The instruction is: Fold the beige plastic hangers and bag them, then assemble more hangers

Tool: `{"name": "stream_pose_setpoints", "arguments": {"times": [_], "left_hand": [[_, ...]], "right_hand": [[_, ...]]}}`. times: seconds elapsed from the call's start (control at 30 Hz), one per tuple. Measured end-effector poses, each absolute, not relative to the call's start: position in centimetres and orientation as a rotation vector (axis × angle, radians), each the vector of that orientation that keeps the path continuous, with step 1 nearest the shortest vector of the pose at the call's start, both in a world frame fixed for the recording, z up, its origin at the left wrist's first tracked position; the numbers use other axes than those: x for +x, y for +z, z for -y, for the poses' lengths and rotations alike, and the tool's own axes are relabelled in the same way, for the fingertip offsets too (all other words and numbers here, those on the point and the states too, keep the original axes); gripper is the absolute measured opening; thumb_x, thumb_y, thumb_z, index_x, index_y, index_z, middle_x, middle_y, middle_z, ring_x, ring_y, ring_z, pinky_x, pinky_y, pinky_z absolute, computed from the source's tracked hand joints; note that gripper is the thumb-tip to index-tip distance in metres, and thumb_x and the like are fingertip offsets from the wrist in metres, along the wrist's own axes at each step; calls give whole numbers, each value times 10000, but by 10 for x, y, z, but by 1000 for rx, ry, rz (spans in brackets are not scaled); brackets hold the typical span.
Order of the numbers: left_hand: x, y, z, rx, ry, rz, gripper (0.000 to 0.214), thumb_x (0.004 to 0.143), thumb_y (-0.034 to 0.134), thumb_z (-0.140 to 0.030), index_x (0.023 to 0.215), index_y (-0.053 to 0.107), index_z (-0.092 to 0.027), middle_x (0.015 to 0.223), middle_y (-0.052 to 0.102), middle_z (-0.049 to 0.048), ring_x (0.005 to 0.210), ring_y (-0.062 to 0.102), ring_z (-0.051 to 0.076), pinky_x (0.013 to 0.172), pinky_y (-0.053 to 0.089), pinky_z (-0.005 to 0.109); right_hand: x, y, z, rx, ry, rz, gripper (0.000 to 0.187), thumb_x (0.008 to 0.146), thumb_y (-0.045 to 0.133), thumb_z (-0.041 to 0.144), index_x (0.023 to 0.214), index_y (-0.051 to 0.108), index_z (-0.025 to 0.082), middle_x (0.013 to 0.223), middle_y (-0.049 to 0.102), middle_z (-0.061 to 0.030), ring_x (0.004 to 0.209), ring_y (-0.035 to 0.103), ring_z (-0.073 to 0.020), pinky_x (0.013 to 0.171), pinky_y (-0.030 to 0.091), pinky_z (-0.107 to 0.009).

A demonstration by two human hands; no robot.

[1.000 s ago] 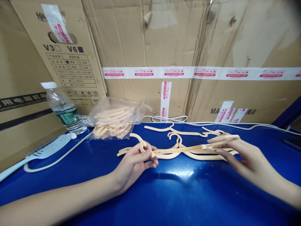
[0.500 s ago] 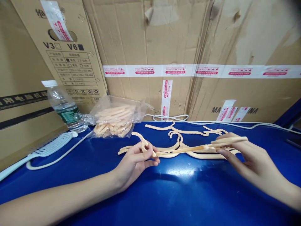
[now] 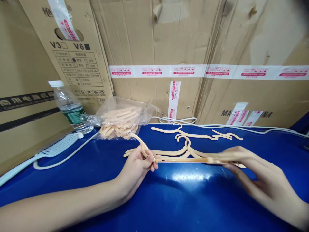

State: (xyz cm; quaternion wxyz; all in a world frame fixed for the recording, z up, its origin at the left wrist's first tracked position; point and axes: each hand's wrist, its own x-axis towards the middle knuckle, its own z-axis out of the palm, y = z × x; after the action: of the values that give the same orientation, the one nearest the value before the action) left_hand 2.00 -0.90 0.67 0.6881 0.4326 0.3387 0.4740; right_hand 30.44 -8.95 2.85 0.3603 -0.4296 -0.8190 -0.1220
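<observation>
The person's left hand point(image 3: 138, 164) is closed, thumb and fingers pinching a cream hanger point(image 3: 181, 160) at its left end, beside the hook piece that sticks up past the knuckles. The right hand point(image 3: 265, 180), blurred, is closed on the other end, with the thumb below and the fingers above. The hanger spans the gap between the hands, nearly level over the middle of the blue tabletop point(image 3: 166, 206). Just behind it lie loose hangers point(image 3: 169, 153), and nearer the back edge another hanger point(image 3: 198, 135). Toward the back left corner sits a clear plastic bag point(image 3: 145, 114), heaped inside with cream pieces point(image 3: 120, 120). Left of the bag stands a white-capped bottle point(image 3: 74, 117), partly filled with clear liquid. A pale blue brush point(image 3: 60, 145) lies along the left edge, and cardboard boxes point(image 3: 145, 35) rise behind the back edge.
</observation>
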Motion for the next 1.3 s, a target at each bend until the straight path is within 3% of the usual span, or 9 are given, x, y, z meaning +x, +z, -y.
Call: {"name": "stream_pose_setpoints", "arguments": {"times": [0.2, 0.37, 0.53, 0.83, 1.1, 1.3], "left_hand": [[20, 9, 8, 925, 1020, -728, 184, 783, 682, -115, 683, 531, -148, 682, 595, -9, 606, 557, 99, 576, 433, 197], [19, 15, 10, 893, 957, -695, 195, 824, 686, -189, 687, 557, -139, 1061, 646, 83, 878, 592, 162, 711, 488, 260], [19, 14, 11, 903, 923, -629, 178, 804, 718, -202, 705, 584, -139, 1004, 640, 69, 852, 594, 168, 742, 485, 291], [18, 7, 10, 877, 909, -597, 123, 834, 680, -188, 733, 636, -132, 815, 633, 48, 763, 604, 157, 773, 474, 289], [19, 9, 10, 829, 938, -607, 126, 810, 668, -128, 695, 617, -124, 933, 646, 63, 758, 614, 161, 786, 479, 312], [19, 9, 10, 866, 925, -612, 165, 814, 678, -148, 677, 588, -128, 868, 641, 54, 742, 600, 152, 777, 466, 298]], "right_hand": [[306, 32, 91, -1132, -445, 2099, 152, 912, 474, 161, 1003, 577, 227, 885, 657, -60, 803, 670, -177, 633, 520, -230], [311, 36, 89, -1136, -489, 2064, 130, 917, 464, 177, 970, 571, 229, 874, 661, -54, 772, 663, -172, 656, 520, -236], [313, 35, 91, -1167, -476, 2110, 165, 910, 481, 134, 1002, 590, 218, 939, 655, -87, 877, 670, -202, 638, 522, -245], [311, 38, 91, -1121, -437, 2132, 208, 895, 495, 98, 1035, 599, 211, 921, 639, -77, 868, 656, -193, 697, 513, -248], [321, 29, 89, -1132, -371, 2122, 207, 902, 492, 126, 1048, 606, 217, 972, 634, -82, 862, 647, -188, 694, 497, -256], [316, 30, 91, -1149, -449, 2111, 174, 895, 500, 117, 1005, 586, 221, 952, 643, -81, 849, 660, -199, 678, 513, -256]]}}
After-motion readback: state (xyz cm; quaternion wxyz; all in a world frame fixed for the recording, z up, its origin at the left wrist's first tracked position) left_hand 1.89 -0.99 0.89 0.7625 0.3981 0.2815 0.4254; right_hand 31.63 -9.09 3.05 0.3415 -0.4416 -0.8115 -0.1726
